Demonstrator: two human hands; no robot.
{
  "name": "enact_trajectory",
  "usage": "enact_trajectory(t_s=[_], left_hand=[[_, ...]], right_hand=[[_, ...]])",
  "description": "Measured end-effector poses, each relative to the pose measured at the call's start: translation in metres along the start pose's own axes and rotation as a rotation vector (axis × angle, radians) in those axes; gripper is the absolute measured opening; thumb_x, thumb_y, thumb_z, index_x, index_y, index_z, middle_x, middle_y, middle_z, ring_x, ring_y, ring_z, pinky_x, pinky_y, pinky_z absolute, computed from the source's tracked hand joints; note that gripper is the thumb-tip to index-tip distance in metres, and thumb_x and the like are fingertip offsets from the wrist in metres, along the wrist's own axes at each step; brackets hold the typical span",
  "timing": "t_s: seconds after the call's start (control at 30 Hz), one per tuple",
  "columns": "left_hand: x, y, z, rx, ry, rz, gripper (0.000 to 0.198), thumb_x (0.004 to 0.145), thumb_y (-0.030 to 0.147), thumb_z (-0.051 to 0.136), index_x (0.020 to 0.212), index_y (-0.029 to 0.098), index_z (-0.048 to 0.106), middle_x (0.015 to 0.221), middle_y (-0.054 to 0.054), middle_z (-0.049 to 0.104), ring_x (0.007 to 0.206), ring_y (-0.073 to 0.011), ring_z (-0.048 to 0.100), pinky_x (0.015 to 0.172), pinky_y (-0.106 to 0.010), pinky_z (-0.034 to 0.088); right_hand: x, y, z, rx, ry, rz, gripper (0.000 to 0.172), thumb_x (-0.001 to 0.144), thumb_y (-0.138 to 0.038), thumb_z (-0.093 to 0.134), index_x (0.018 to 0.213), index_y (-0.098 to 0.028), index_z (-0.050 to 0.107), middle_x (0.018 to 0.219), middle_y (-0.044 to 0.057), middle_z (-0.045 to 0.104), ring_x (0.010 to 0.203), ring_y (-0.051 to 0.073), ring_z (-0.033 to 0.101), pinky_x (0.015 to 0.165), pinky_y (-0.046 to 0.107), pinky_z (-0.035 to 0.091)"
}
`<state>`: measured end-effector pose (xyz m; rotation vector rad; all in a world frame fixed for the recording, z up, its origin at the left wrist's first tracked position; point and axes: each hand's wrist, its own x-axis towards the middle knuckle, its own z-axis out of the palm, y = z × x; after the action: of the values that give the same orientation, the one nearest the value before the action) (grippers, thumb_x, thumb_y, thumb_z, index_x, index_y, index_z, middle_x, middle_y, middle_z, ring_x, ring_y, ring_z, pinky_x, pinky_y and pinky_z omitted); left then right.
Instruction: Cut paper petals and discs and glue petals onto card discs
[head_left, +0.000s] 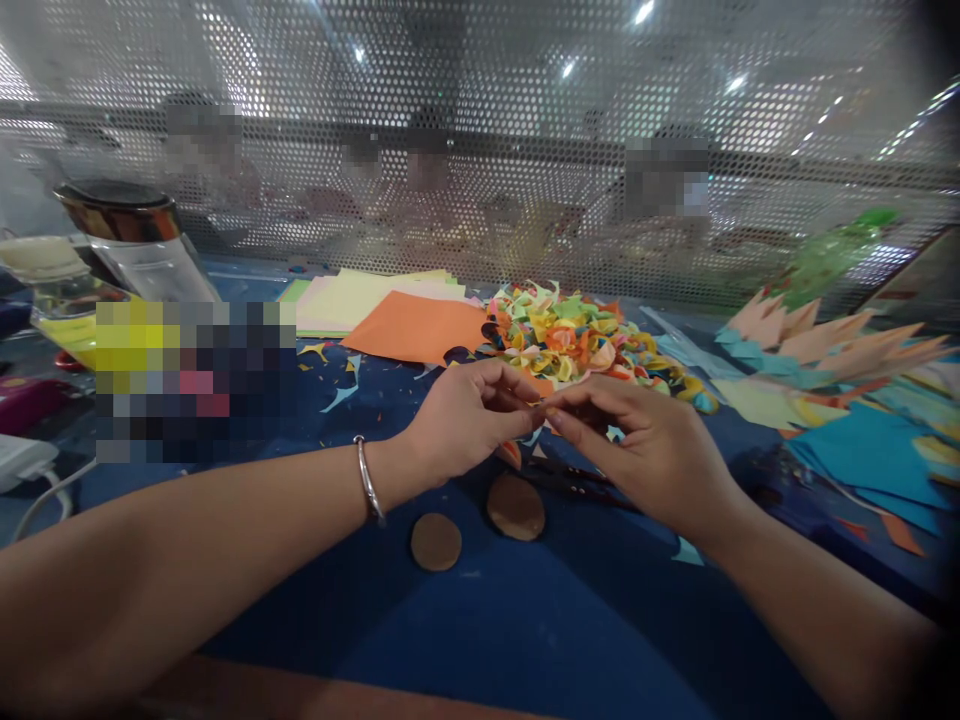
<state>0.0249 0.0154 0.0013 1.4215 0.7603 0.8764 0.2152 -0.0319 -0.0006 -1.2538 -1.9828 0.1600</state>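
My left hand (476, 415), with a silver bangle at its wrist, meets my right hand (645, 440) fingertip to fingertip above the blue tabletop (480, 640). Both hands are pinched around something small that the fingers mostly hide. Just below the fingertips shows a small orange curved piece (510, 455). Nearer to me lie two flat brown discs, a larger one (516, 507) and a smaller one (436, 542). Right behind my hands is a heap of curled colourful paper pieces (577, 335).
Behind my left hand lie an orange sheet (420, 325) and pale yellow sheets (352, 300). Bottles, one a clear jar (146, 255), stand at left. Folded peach paper (817, 335) and blue paper (866, 455) are at right. A perforated metal screen (510, 210) rises behind.
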Motion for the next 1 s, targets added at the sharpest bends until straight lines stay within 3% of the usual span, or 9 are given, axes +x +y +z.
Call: enact_trajectory(t_s=[0.2,0.57,1.0], left_hand=[[0.0004,-0.0009,-0.0003,0.02,0.048,-0.003,0.013,0.075,0.011,0.077,0.08,0.013,0.065,0.065,0.003,0.065,0.054,-0.0061,0.06,0.055,-0.02,0.05],[0.0021,0.0014,-0.0031,-0.124,0.065,-0.093,0.006,0.07,0.01,0.072,0.074,0.013,0.068,0.066,0.001,0.065,0.056,-0.0089,0.06,0.056,-0.025,0.053],[0.0012,0.0035,-0.0019,-0.198,-0.006,-0.168,0.008,0.077,0.011,0.072,0.073,0.014,0.066,0.066,-0.001,0.064,0.059,-0.0115,0.063,0.054,-0.027,0.055]], right_hand=[[0.0011,-0.0019,0.0007,-0.003,-0.021,0.002,0.013,0.094,-0.029,0.062,0.09,-0.022,0.072,0.074,0.001,0.07,0.061,0.014,0.061,0.054,0.026,0.047],[0.0008,-0.0027,0.0004,0.01,-0.034,0.028,0.013,0.094,-0.029,0.062,0.092,-0.022,0.072,0.078,0.002,0.071,0.063,0.013,0.062,0.054,0.025,0.047],[0.0015,-0.0048,-0.0006,-0.004,0.03,-0.026,0.01,0.094,-0.026,0.063,0.093,-0.022,0.072,0.079,0.003,0.072,0.065,0.014,0.063,0.057,0.026,0.05]])
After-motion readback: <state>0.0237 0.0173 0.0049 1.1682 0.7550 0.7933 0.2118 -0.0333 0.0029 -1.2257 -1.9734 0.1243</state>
